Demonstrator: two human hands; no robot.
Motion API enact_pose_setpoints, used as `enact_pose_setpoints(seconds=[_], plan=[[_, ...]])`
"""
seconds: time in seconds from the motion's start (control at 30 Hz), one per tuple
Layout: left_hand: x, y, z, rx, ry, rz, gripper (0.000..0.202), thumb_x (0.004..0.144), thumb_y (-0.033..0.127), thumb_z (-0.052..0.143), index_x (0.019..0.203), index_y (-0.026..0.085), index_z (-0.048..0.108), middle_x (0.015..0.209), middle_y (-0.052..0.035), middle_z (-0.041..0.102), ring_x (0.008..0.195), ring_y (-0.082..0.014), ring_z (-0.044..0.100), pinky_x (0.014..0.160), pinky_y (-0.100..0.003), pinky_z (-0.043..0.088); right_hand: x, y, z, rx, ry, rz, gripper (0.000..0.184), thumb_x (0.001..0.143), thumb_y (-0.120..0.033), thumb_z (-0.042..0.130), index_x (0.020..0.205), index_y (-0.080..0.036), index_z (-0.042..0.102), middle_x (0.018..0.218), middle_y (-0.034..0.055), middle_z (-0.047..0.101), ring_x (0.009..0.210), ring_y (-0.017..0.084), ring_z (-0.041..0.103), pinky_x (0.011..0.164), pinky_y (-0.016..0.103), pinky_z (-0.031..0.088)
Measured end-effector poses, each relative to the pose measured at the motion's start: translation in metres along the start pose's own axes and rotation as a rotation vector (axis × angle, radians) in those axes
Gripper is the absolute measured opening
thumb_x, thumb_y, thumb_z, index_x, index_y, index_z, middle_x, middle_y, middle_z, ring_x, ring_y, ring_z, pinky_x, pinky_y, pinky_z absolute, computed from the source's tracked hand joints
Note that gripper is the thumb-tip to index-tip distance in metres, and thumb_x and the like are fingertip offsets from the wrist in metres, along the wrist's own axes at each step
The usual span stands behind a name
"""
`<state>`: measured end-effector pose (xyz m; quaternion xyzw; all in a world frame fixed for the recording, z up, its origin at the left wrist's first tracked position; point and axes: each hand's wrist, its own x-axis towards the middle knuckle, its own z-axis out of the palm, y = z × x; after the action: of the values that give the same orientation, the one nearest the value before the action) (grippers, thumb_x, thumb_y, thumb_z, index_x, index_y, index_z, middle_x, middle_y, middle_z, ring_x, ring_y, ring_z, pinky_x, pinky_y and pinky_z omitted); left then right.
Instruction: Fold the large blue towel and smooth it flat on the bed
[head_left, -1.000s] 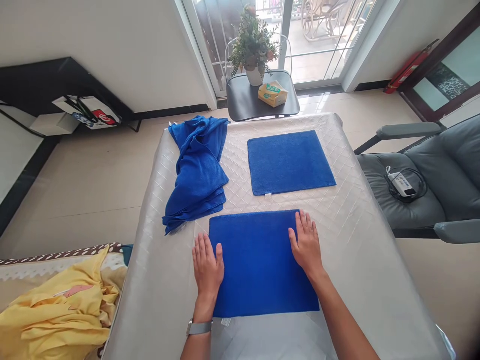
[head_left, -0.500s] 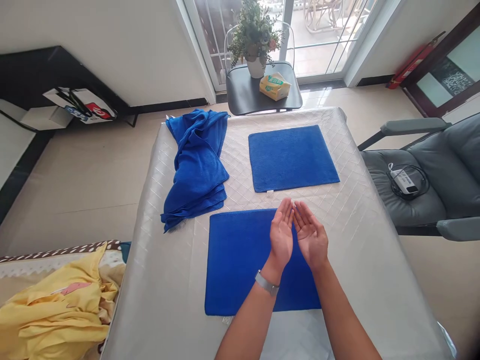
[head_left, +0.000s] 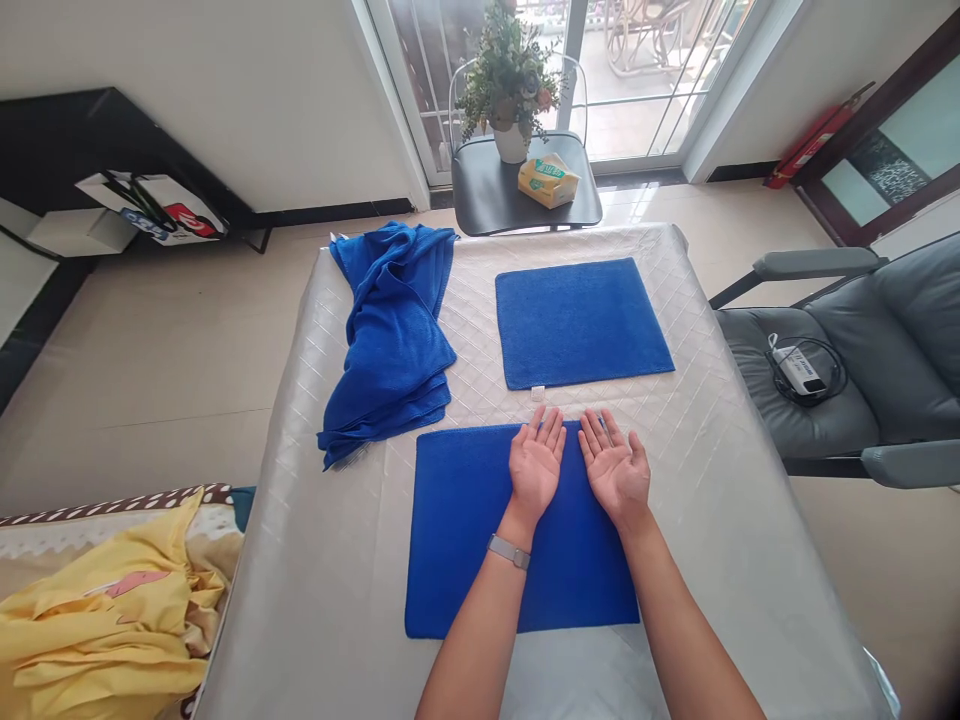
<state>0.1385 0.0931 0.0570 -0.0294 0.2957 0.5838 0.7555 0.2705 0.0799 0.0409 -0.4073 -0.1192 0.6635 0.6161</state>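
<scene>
A folded blue towel [head_left: 457, 540] lies flat on the near part of the table [head_left: 712, 480]. My left hand [head_left: 534, 465] and my right hand [head_left: 615, 468] are side by side over the towel's far right edge, palms up, fingers stretched out, holding nothing. A watch sits on my left wrist. A second folded blue towel [head_left: 581, 322] lies flat further back. A heap of crumpled blue towels [head_left: 394, 335] lies at the table's left side.
Beyond the table stands a black chair [head_left: 487, 195] with a potted plant [head_left: 510, 85] and a tissue pack [head_left: 547, 180]. A grey armchair [head_left: 885, 350] with a device and cable is at the right. Yellow cloth [head_left: 105, 620] lies at the lower left.
My hands lifted off the near towel's two sides, came together over its far right part and turned palms up; they now lie flatter and slightly apart.
</scene>
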Motion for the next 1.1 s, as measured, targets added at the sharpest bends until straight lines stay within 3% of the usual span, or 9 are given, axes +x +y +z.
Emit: enact_pose_setpoints(seconds=[0.2, 0.53, 0.73, 0.93, 1.03, 1.1], plan=[[-0.018, 0.04, -0.019, 0.149, 0.03, 0.08, 0.057, 0.093, 0.051, 0.035, 0.137, 0.02, 0.052, 0.145, -0.011, 0.052, 0.138, -0.0226, 0.042, 0.112, -0.04, 0.036, -0.002, -0.001, 0.0, -0.014, -0.024, 0.003, 0.051, 0.093, -0.056, 0.04, 0.132, -0.027, 0.056, 0.144, 0.0061, 0.053, 0.137, 0.019, 0.043, 0.118, 0.046, 0.027], [-0.044, 0.099, -0.07, 0.376, 0.039, 0.293, 0.068, 0.095, 0.063, 0.021, 0.143, 0.021, 0.045, 0.155, -0.008, 0.039, 0.144, -0.0223, 0.033, 0.117, -0.046, 0.03, -0.003, 0.0, 0.003, 0.008, 0.01, -0.008, 0.054, 0.093, -0.056, 0.038, 0.131, -0.023, 0.057, 0.144, 0.007, 0.052, 0.136, 0.019, 0.044, 0.12, 0.042, 0.023], [-0.055, 0.123, -0.087, 0.503, 0.084, 0.388, 0.073, 0.094, 0.065, 0.014, 0.146, 0.022, 0.042, 0.158, -0.0052, 0.032, 0.146, -0.0224, 0.028, 0.119, -0.046, 0.028, -0.007, -0.001, 0.007, 0.0, 0.034, -0.052, 0.052, 0.093, -0.054, 0.036, 0.127, -0.023, 0.061, 0.145, 0.006, 0.051, 0.138, 0.02, 0.041, 0.121, 0.044, 0.02], [-0.057, 0.115, -0.076, 0.569, 0.201, 0.454, 0.07, 0.095, 0.062, 0.015, 0.149, 0.024, 0.036, 0.159, -0.0039, 0.03, 0.146, -0.0233, 0.027, 0.116, -0.045, 0.033, -0.035, 0.008, 0.023, -0.024, 0.008, -0.103, 0.057, 0.094, -0.057, 0.03, 0.133, -0.026, 0.058, 0.153, 0.0019, 0.041, 0.143, 0.02, 0.033, 0.122, 0.045, 0.02], [-0.058, 0.087, -0.053, 0.472, 0.191, 0.473, 0.064, 0.096, 0.058, 0.019, 0.149, 0.026, 0.036, 0.159, -0.0027, 0.03, 0.146, -0.0229, 0.027, 0.117, -0.043, 0.032, -0.039, 0.015, 0.025, -0.023, -0.044, -0.056, 0.058, 0.095, -0.058, 0.028, 0.134, -0.026, 0.057, 0.154, 0.0011, 0.04, 0.143, 0.02, 0.032, 0.122, 0.046, 0.018], [-0.055, 0.059, -0.031, 0.32, 0.107, 0.394, 0.062, 0.096, 0.056, 0.021, 0.145, 0.025, 0.043, 0.157, -0.0028, 0.035, 0.145, -0.0231, 0.029, 0.118, -0.044, 0.03, -0.035, 0.018, 0.023, 0.004, -0.063, -0.047, 0.059, 0.095, -0.058, 0.028, 0.133, -0.025, 0.058, 0.154, 0.0015, 0.039, 0.143, 0.019, 0.032, 0.122, 0.044, 0.017]])
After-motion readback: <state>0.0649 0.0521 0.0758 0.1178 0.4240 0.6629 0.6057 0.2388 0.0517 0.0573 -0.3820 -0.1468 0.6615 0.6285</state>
